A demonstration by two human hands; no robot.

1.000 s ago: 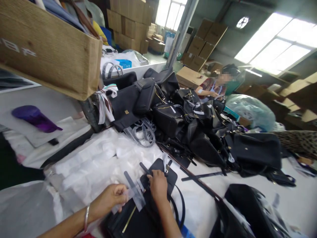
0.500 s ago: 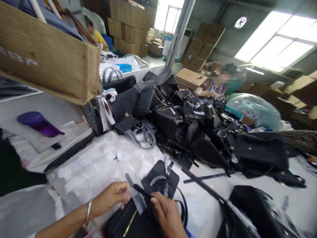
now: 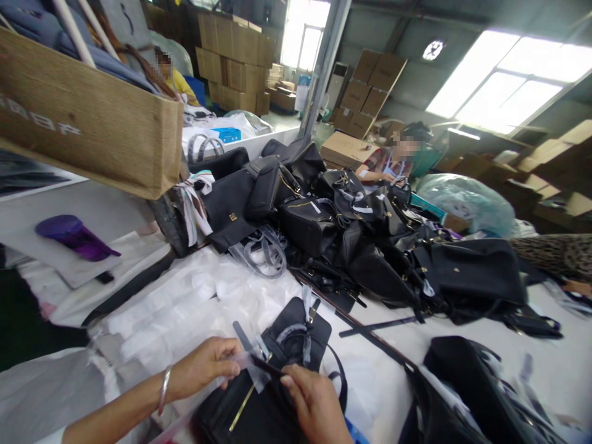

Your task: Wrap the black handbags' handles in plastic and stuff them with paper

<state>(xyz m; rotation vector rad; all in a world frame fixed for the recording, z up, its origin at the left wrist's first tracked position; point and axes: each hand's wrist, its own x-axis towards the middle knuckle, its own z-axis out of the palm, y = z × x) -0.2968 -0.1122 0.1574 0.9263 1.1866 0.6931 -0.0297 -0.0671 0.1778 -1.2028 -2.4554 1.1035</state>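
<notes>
My left hand [image 3: 206, 367], with a silver bangle at the wrist, pinches a strip of clear plastic film [image 3: 256, 376] between thumb and fingers. My right hand [image 3: 319, 404] is closed around the end of a black strap [image 3: 266, 365]. The film lies against the strap's far end, where the two hands almost meet. Below them a black bag [image 3: 219, 410] with a gold zipper [image 3: 243, 408] rests on the table, partly covered by my right hand. Beyond the strap, the black flap [image 3: 321, 336] and a film-wrapped handle [image 3: 291, 333] show.
A heap of black handbags [image 3: 309, 228] fills the table's far side. White wrapping sheets [image 3: 185, 308] lie at left, near a purple visor [image 3: 76, 237]. A jute bag [image 3: 92, 123] juts in at upper left. Two people sit farther back. More black bags [image 3: 457, 376] lie at right.
The camera view has shifted slightly, so the background sits a little farther left. Both hands keep their grips, and the strap's film-side end has dipped slightly.
</notes>
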